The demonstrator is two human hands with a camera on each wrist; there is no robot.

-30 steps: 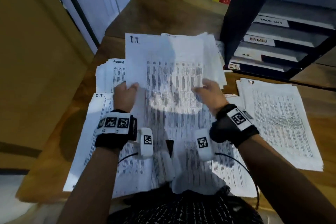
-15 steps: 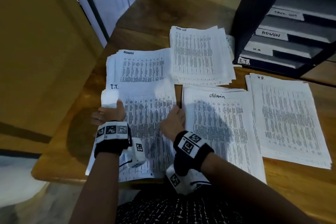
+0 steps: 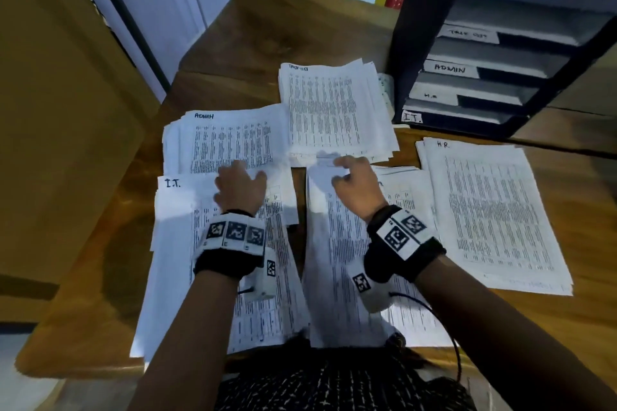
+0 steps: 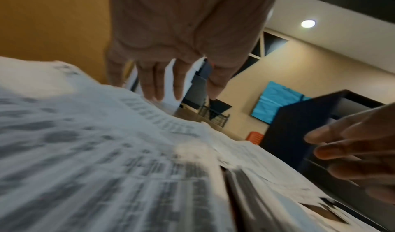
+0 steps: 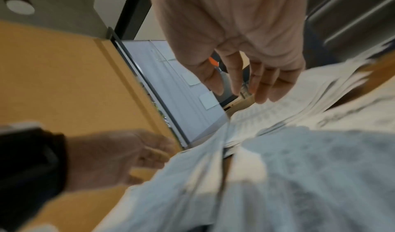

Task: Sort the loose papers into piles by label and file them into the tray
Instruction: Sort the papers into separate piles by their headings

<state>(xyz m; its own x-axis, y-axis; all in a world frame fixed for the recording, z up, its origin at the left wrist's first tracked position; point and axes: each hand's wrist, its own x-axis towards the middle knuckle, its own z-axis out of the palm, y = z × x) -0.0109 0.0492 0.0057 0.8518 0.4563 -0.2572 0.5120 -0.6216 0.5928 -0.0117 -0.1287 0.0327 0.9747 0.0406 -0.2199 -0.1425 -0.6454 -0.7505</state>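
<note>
On the wooden table [image 3: 207, 53], printed sheets are laid out in five separate piles so that each handwritten label can be read at the top. An I.T. pile [image 3: 173, 243] lies nearest on the left, with an ADMIN pile [image 3: 227, 137] just beyond it. A further pile [image 3: 334, 107], whose heading is too small to be read, sits at the back, beside the tray. An H.R. pile [image 3: 484, 210] is set well apart on the right. Between them lies the loose stack [image 3: 337, 260] judged to be the one not yet sorted.

The left hand [image 3: 240, 190] is seen over the top of the I.T. pile, fingers spread and fairly straight, nothing gripped; it is probably there to square the sheets. The right hand [image 3: 354, 183] is held over the top edge of the loose stack, fingers loosely bent and parted, apparently reaching for the top sheet. No sheet is seen to be pinched.

The dark tray [image 3: 414, 43], with slots tagged ADMIN, H.R. and I.T., stands at the far right; its top tag is hard to make out and its right side is cut off. No paper can be seen in its slots. The label of the loose stack is covered by the right hand. Both wrist views are badly blurred, and contact between fingertips and paper cannot be confirmed.
</note>
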